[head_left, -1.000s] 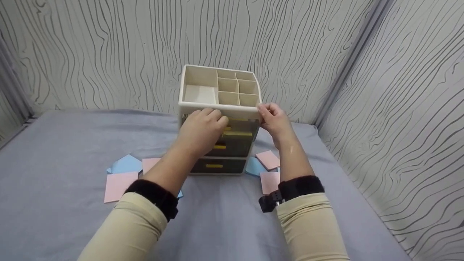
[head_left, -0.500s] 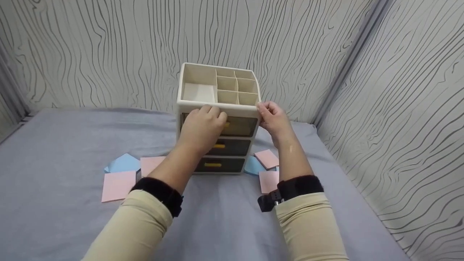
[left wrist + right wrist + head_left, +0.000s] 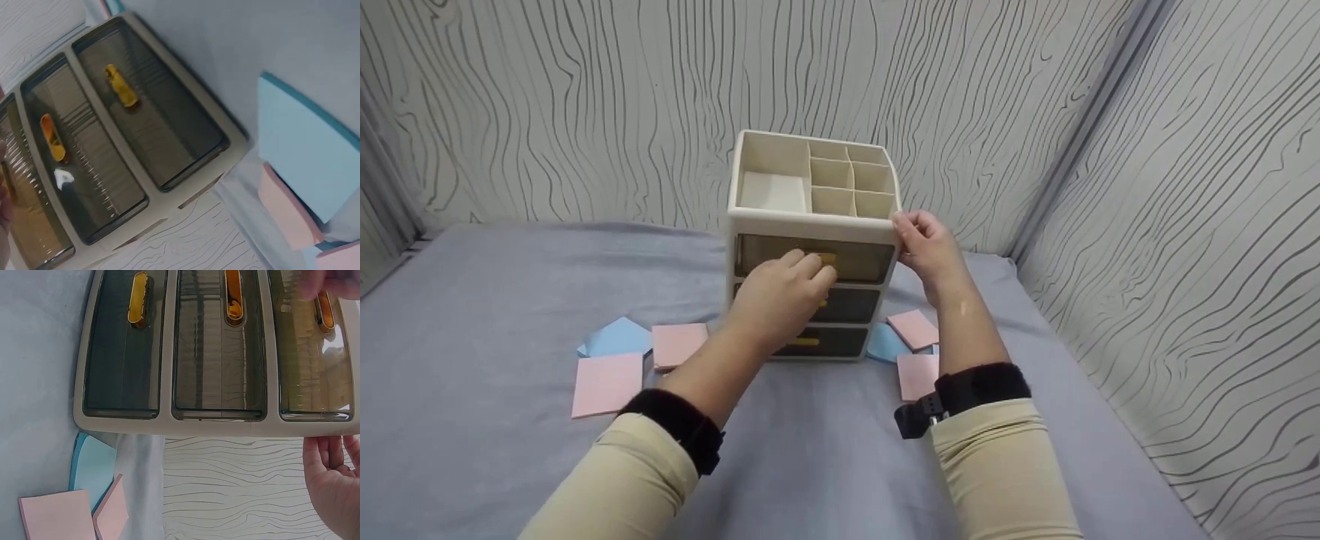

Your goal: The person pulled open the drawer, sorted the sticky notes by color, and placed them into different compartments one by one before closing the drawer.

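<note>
A cream drawer organizer (image 3: 814,225) with three smoky, see-through drawers stands upright on the grey cloth. My left hand (image 3: 781,300) is in front of the top drawer (image 3: 862,262), fingers loosely bent beside its yellow handle (image 3: 828,259). In the right wrist view the left hand's fingers (image 3: 329,284) are blurred and partly cover that handle; contact is unclear. All three drawers look closed. My right hand (image 3: 931,251) holds the organizer's upper right front corner, its fingertips against the side in the right wrist view.
Pink note pads (image 3: 607,384) and a blue pad (image 3: 619,339) lie left of the organizer. More pink (image 3: 913,330) and blue pads (image 3: 887,343) lie at its right. A wood-pattern wall (image 3: 660,97) rises behind. The organizer's top has open compartments (image 3: 832,174).
The top drawer was slightly out and is now closed. My left hand has moved down from the organizer's top edge to the handle's level. The right hand stays at the corner.
</note>
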`<move>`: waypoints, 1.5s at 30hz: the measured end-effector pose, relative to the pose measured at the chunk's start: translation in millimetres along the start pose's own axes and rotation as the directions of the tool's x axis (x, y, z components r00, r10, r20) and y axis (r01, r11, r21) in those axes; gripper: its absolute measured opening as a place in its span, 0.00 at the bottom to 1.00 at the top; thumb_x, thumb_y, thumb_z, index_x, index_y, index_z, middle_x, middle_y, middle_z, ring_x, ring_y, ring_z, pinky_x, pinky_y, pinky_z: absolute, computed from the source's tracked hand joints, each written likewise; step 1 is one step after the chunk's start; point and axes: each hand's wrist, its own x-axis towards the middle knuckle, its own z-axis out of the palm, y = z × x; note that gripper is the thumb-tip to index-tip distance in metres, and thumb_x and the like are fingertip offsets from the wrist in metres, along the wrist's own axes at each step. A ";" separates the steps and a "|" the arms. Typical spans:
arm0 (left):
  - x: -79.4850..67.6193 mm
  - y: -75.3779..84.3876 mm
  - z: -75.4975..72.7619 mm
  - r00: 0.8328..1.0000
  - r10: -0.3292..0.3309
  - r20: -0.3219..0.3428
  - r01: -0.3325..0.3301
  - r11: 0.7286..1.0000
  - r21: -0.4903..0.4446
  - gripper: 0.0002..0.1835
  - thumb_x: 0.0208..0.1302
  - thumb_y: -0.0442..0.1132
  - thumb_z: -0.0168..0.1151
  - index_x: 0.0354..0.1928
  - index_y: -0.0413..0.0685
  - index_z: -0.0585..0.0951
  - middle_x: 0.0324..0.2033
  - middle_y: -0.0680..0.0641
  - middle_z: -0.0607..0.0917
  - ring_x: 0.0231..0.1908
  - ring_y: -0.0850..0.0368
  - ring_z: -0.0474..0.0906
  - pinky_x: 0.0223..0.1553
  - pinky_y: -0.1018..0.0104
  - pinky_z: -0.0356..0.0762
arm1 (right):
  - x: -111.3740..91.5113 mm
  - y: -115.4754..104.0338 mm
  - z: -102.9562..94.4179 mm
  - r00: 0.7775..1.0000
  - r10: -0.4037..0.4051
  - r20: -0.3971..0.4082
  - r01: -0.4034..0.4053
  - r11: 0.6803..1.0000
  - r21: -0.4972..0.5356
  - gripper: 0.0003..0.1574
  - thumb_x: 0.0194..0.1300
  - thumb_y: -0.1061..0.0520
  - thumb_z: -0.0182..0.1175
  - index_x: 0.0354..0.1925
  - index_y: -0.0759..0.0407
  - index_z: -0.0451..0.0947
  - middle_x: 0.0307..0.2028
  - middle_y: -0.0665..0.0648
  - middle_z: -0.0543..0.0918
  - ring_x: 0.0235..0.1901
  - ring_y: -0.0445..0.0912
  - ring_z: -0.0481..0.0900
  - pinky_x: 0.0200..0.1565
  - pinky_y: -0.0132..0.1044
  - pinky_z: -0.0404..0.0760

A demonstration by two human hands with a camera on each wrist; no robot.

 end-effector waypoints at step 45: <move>-25.9 14.4 -3.3 0.929 0.263 0.261 -0.313 0.934 0.174 0.05 0.58 0.30 0.55 0.27 0.46 0.76 0.22 0.48 0.73 0.22 0.56 0.71 0.18 0.65 0.69 | -0.6 2.4 0.0 1.000 -0.019 -0.004 0.019 1.000 -0.018 0.16 0.67 0.45 0.51 0.39 0.57 0.68 0.46 0.59 0.70 0.49 0.51 0.72 0.54 0.43 0.71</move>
